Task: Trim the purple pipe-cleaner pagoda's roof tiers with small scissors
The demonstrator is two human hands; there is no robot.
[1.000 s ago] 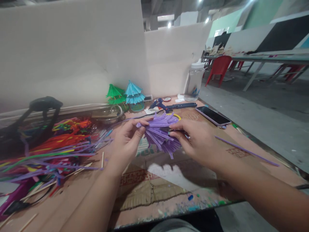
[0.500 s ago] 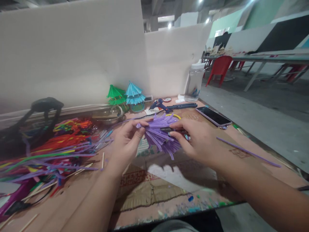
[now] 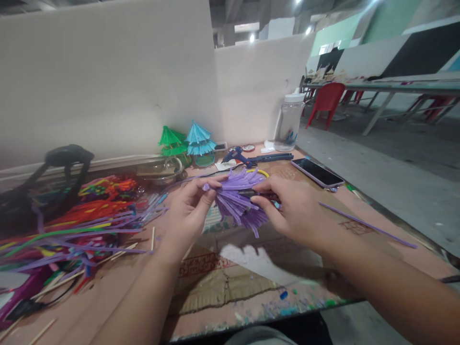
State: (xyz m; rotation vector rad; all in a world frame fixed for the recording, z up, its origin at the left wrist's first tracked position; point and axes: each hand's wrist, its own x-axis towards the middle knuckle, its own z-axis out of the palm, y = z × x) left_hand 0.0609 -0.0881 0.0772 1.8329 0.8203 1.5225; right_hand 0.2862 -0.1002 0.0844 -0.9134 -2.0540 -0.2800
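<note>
Between my hands, above the table, is a fanned bundle of purple pipe cleaners [image 3: 239, 203], shaped like a cone. My left hand [image 3: 192, 203] pinches its narrow end between thumb and fingers. My right hand [image 3: 296, 208] is closed around a slim dark tool [image 3: 247, 192] whose tip reaches into the strands. My fingers cover most of the tool, so I cannot tell its exact kind. Behind the bundle a yellow ring [image 3: 261, 172] shows in part. Under my hands lies a piece of cardboard [image 3: 215, 287] with red print.
At left are loose coloured pipe cleaners [image 3: 89, 211] and wooden sticks [image 3: 153, 238]. Toward the back stand a green paper tree [image 3: 172, 141], a blue one [image 3: 199, 139], a glue gun [image 3: 235, 155] and a bottle [image 3: 288, 122]. A phone [image 3: 316, 172] and single purple pipe cleaner [image 3: 366, 224] lie right.
Almost nothing differs. The view has shifted very slightly, and both hands keep the same hold on the purple bundle and the dark tool.
</note>
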